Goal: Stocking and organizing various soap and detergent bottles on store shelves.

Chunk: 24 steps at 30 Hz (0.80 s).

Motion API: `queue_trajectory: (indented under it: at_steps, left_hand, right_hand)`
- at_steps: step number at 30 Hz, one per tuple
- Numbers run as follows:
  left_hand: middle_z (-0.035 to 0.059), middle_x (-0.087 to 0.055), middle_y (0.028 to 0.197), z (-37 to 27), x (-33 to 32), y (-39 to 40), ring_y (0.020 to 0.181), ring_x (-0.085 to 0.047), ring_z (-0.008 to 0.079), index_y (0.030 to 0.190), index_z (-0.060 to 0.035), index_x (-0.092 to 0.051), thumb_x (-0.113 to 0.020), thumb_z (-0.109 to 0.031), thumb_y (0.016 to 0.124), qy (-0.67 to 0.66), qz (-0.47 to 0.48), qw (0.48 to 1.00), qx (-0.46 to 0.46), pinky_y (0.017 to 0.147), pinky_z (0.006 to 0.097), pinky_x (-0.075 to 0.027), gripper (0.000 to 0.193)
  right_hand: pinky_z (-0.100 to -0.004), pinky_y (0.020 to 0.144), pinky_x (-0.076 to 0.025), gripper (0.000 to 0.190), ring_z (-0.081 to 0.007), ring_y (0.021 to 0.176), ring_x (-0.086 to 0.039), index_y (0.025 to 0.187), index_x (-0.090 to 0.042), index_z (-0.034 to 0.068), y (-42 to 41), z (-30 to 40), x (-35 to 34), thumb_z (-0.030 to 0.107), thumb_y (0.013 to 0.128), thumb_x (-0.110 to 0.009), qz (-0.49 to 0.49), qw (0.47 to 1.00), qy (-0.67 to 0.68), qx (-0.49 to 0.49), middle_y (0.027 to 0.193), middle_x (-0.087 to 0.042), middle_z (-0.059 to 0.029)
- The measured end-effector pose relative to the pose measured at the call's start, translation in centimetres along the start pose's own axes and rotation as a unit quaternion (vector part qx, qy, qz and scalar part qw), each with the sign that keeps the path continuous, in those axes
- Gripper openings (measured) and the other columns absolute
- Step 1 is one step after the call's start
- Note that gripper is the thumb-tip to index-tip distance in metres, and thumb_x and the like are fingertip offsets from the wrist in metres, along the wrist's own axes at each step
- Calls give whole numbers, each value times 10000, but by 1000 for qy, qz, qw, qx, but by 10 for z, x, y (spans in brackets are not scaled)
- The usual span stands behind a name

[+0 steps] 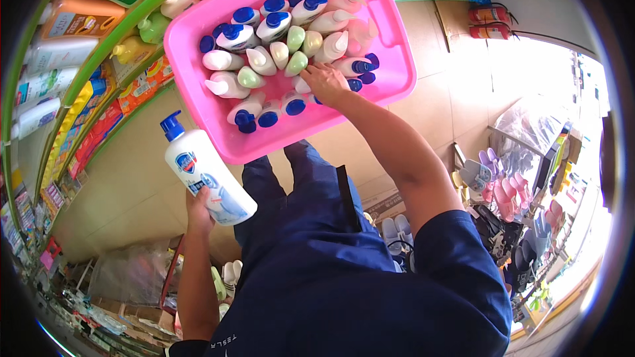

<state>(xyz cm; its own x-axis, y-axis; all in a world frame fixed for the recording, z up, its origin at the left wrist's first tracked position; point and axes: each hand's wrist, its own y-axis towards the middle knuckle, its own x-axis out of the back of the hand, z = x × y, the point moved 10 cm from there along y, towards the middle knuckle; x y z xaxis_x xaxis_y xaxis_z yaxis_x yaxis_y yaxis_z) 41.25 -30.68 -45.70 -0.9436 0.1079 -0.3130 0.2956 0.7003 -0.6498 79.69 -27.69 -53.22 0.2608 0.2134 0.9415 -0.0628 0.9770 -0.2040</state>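
Observation:
My left hand (199, 212) grips a large white pump bottle (211, 178) with a blue pump head, tilted beside the tub's near left corner. Its front label bears a shield emblem and writing. My right hand (325, 83) reaches into a pink plastic tub (392, 90) full of bottles. Its fingertips are among the bottles, close to a green-capped bottle (296, 63) and a white bottle (301, 85); whether they hold one is hidden. White bottles with blue pump heads (275, 27) and pale pink pump bottles (361, 34) stand packed along the tub's sides.
Green-edged shelves (111, 42) with large bottles and bagged goods curve along the left. Red fire extinguishers (488, 22) are at the far right. Slippers (503, 196) on a rack stand to the right. A plastic-covered pile (131, 270) lies behind on the left, above tiled floor (124, 208).

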Motion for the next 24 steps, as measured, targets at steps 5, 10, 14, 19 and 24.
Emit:
queue_trajectory:
  at_steps: [5,10,14,19,24]
  left_hand:
    - [99,-623,1154,6,-15,2,1028,-650,230,1342,-24,-429,-619,-215,930,16,16,1000,-4,894,390,-543,492]
    - [96,-650,1142,2,-37,12,1013,-658,213,1279,-29,-510,-522,-323,994,-46,5,998,31,906,382,-531,409]
    - [94,-665,1128,-28,-78,9,1013,-663,206,1255,-29,-537,-459,-378,1024,-7,11,1000,0,919,377,-526,426]
    - [110,-649,1189,-62,-115,-7,1068,-649,222,1314,-33,-491,-364,-406,1046,-92,48,994,-17,947,390,-515,477]
    - [136,-635,1199,-83,-145,-11,1061,-650,236,1300,-10,-484,-364,-380,1046,-130,109,985,-29,951,395,-513,465]
  right_hand:
    - [-391,865,-532,252,-249,1029,-628,1078,-617,125,6,2,-11,113,827,-593,78,994,-42,66,1028,-644,-65]
    - [-400,862,-532,265,-250,1035,-630,1036,-632,118,5,6,-10,102,773,-652,90,988,-28,123,1044,-642,-69]
    - [-413,870,-521,317,-274,1038,-624,1024,-628,106,1,4,9,130,723,-724,111,983,-20,143,1044,-639,-78]
    - [-432,872,-506,430,-316,1038,-624,1121,-618,63,1,1,90,125,719,-761,98,990,91,35,1056,-657,-121]
    - [-330,940,-487,459,-202,1037,-637,1165,-612,51,2,-12,201,63,741,-788,50,956,288,14,1062,-663,-90]
